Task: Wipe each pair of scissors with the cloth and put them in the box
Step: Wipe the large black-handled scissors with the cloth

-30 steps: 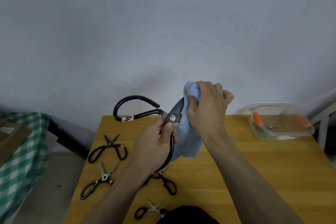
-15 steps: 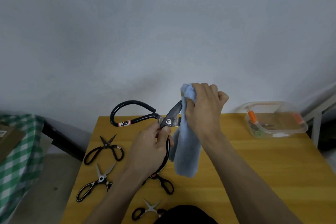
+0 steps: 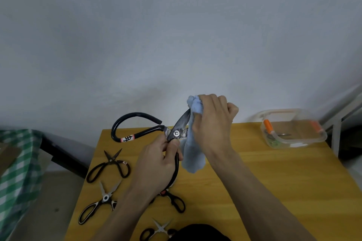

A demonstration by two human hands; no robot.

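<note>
My left hand (image 3: 156, 162) grips a large pair of black-handled scissors (image 3: 137, 133) near the pivot, blades pointing up and right, above the wooden table (image 3: 274, 182). Bunched in my right hand (image 3: 211, 121), a light blue cloth (image 3: 193, 154) is wrapped over the blade tips and hangs down below my fist. A clear plastic box (image 3: 293, 129) with orange clips stands at the table's far right, with something small inside it. Several other scissors lie on the table's left side: a black pair (image 3: 109, 164), a black-and-white pair (image 3: 100, 201), a pair under my left forearm (image 3: 174, 201), and a small pair (image 3: 156, 230) at the near edge.
A green-checked cloth (image 3: 17, 172) covers something to the left of the table, beyond a dark bar (image 3: 60, 154). A white frame (image 3: 340, 121) stands at the far right by the wall. A dark object (image 3: 195, 233) sits at the bottom edge.
My right hand has slid the cloth up along the blades toward the tips. The cloth now hangs narrower and more bunched. The scissors stay held in my left hand.
</note>
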